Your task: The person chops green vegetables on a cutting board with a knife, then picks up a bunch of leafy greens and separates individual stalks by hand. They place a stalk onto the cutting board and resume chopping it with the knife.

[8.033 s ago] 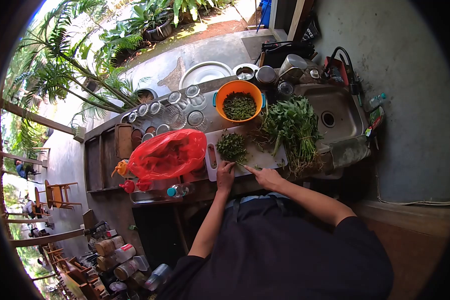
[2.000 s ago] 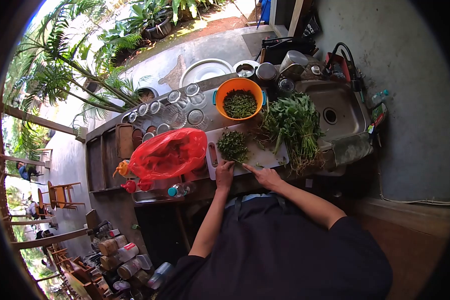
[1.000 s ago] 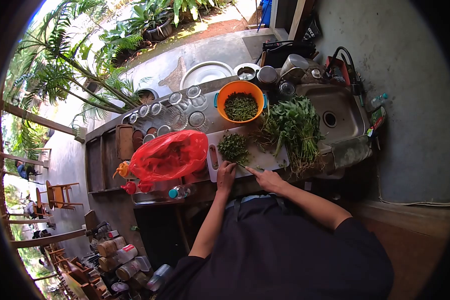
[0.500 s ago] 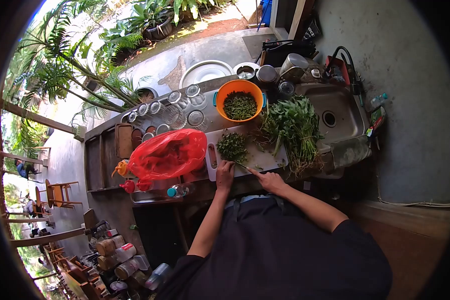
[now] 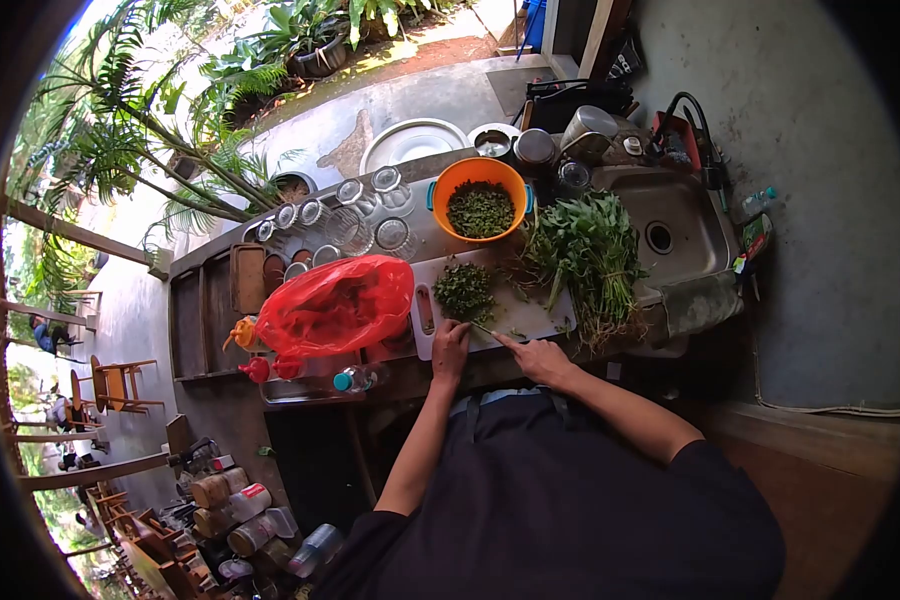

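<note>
My right hand (image 5: pixel 541 360) is wrapped round the handle of a knife (image 5: pixel 492 334), whose blade points left over a white cutting board (image 5: pixel 540 318). At the board's near edge is my left hand (image 5: pixel 451 345), fingers closed beside the knife tip; what they hold, if anything, is too small to tell. Chopped greens (image 5: pixel 464 292) lie heaped just beyond it. To the right, a large bunch of leafy stems (image 5: pixel 600 250) covers the board's far right side. An orange bowl (image 5: pixel 480 168) behind the board holds chopped greens.
A red plastic bag (image 5: pixel 335 305) lies left of the board, with a bottle (image 5: pixel 358 379) near the counter's front edge. Several upturned glasses (image 5: pixel 392 237) stand behind the bag. The sink (image 5: pixel 685 245) is at the right, with a cloth (image 5: pixel 702 302) on its near edge.
</note>
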Demonstrator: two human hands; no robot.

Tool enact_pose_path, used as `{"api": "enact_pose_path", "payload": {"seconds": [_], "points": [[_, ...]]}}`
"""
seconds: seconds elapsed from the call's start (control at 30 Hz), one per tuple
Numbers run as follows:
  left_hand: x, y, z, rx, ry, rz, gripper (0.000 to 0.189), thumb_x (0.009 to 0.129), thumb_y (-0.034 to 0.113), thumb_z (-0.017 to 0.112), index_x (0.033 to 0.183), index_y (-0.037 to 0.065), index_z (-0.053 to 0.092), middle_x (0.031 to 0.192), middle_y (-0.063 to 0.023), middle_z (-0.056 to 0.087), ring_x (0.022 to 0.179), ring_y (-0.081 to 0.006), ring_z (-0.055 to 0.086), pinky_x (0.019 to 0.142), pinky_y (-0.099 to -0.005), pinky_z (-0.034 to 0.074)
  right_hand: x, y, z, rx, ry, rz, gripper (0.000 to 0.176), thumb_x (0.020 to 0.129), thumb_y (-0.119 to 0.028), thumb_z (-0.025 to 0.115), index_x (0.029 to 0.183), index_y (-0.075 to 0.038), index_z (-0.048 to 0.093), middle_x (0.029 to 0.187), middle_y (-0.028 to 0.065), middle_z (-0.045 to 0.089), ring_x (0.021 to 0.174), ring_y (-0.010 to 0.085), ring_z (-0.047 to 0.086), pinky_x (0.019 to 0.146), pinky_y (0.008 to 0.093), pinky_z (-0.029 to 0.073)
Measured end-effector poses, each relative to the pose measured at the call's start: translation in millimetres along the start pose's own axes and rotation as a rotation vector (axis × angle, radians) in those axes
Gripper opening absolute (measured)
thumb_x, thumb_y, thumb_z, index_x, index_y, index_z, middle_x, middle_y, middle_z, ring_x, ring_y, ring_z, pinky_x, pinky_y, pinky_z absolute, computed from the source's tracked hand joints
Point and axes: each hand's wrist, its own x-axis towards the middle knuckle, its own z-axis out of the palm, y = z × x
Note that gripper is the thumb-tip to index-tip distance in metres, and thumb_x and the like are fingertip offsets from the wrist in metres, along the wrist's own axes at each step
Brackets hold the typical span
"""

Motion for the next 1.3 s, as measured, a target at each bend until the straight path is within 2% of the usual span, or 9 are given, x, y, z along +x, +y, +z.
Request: {"api": "enact_pose_path", "payload": {"seconds": [0.3, 0.47, 0.6, 0.8, 1.1, 1.17, 1.3], "points": [[0.4, -0.1, 1.1, -0.032, -0.005, -0.038, 0.018, 0.081, 0.003, 0.069, 0.098, 0.004, 0.073, 0.093, -0.0140, 0.065, 0.087, -0.0317, 0.066, 0.077, -0.0388, 0.053, 7.6, -2.4, 3.5, -0.025, -0.002, 0.008, 0.064, 0.100, -0.025, 0.046, 0.155, -0.042, 0.018, 0.076, 0.0224, 0.065, 0.070, 0.0426, 0.065, 0.069, 0.0542, 0.053], [-0.1, 0.4, 0.8, -0.022, -0.013, -0.041, 0.018, 0.080, 0.003, 0.069, 0.098, 0.004, 0.073, 0.094, -0.0139, 0.065, 0.087, -0.0315, 0.067, 0.076, -0.0390, 0.053, 20.1, 5.1, 25.4, -0.004, 0.031, 0.007, 0.067, 0.101, -0.025, 0.044, 0.155, -0.045, 0.009, 0.076, 0.0234, 0.065, 0.072, 0.0444, 0.066, 0.067, 0.0568, 0.053], [-0.1, 5.2, 0.0, -0.049, 0.026, -0.057, 0.015, 0.081, 0.005, 0.070, 0.096, 0.004, 0.073, 0.090, -0.0137, 0.066, 0.084, -0.0313, 0.067, 0.075, -0.0386, 0.053, 20.2, 10.7, 40.3, -0.013, 0.068, -0.004, 0.069, 0.101, -0.025, 0.044, 0.155, -0.046, 0.007, 0.076, 0.0240, 0.065, 0.072, 0.0448, 0.066, 0.066, 0.0574, 0.053], [0.0, 5.3, 0.7, -0.082, 0.043, -0.111, 0.011, 0.084, 0.007, 0.070, 0.094, 0.003, 0.073, 0.087, -0.0139, 0.066, 0.081, -0.0315, 0.067, 0.074, -0.0393, 0.052, 1.7, 18.7, 32.5, -0.020, 0.015, 0.005, 0.073, 0.099, -0.022, 0.045, 0.155, -0.048, 0.005, 0.078, 0.0226, 0.067, 0.071, 0.0438, 0.067, 0.067, 0.0567, 0.054], [1.3, 5.3, 4.8, -0.036, 0.039, -0.081, 0.011, 0.084, 0.007, 0.069, 0.093, 0.002, 0.072, 0.088, -0.0148, 0.065, 0.084, -0.0319, 0.066, 0.076, -0.0393, 0.052, -6.4, 3.0, 3.5, 0.025, -0.030, 0.046, 0.069, 0.098, -0.022, 0.045, 0.155, -0.045, 0.014, 0.076, 0.0226, 0.066, 0.071, 0.0432, 0.066, 0.071, 0.0557, 0.054], [1.3, 8.2, 3.2, -0.043, 0.040, -0.082, 0.011, 0.084, 0.007, 0.069, 0.093, 0.001, 0.072, 0.088, -0.0149, 0.065, 0.085, -0.0321, 0.066, 0.076, -0.0396, 0.052, -5.2, 2.3, 5.5, 0.001, 0.018, -0.007, 0.066, 0.099, -0.023, 0.046, 0.155, -0.041, 0.016, 0.073, 0.0227, 0.065, 0.066, 0.0421, 0.065, 0.067, 0.0556, 0.053], [0.6, 8.5, 2.8, -0.033, 0.028, -0.094, 0.012, 0.084, 0.007, 0.069, 0.094, 0.001, 0.072, 0.090, -0.0152, 0.065, 0.086, -0.0323, 0.066, 0.078, -0.0402, 0.052, -4.1, 2.1, 2.2, -0.014, 0.019, -0.024, 0.065, 0.099, -0.023, 0.046, 0.155, -0.040, 0.019, 0.073, 0.0223, 0.065, 0.068, 0.0415, 0.065, 0.068, 0.0557, 0.053]]}}
